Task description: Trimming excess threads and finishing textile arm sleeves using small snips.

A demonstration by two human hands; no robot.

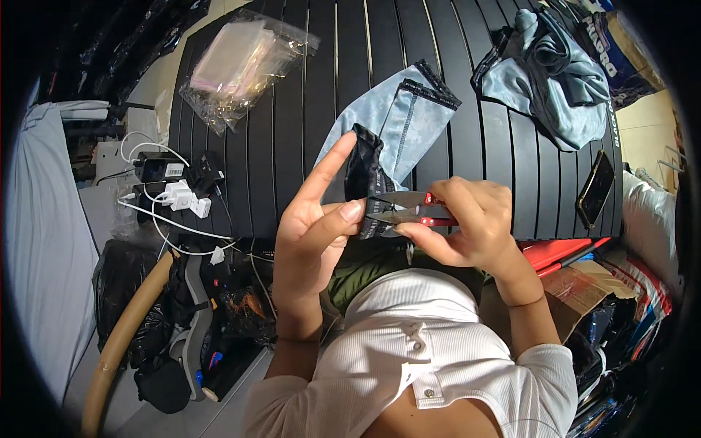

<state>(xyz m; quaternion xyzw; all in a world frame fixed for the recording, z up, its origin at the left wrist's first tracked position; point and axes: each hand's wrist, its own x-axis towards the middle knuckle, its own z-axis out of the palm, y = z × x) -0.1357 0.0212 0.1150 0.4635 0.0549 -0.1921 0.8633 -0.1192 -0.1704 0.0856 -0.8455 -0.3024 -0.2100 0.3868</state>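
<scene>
Two hands grip: left hand (315,219) pinches the sleeve's (387,128) dark cuff, right hand (467,223) clamps leftward-pointing snips (409,208).

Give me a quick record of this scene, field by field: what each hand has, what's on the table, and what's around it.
Left hand: pinches the dark cuff of a light blue sleeve, index finger raised
Right hand: grips red-handled snips, blades at the cuff
Table: black, slatted
On table: clear bag far left, blue garment pile far right, phone at right edge
Left of table: white chargers with cables
Right of table: cardboard box
</scene>
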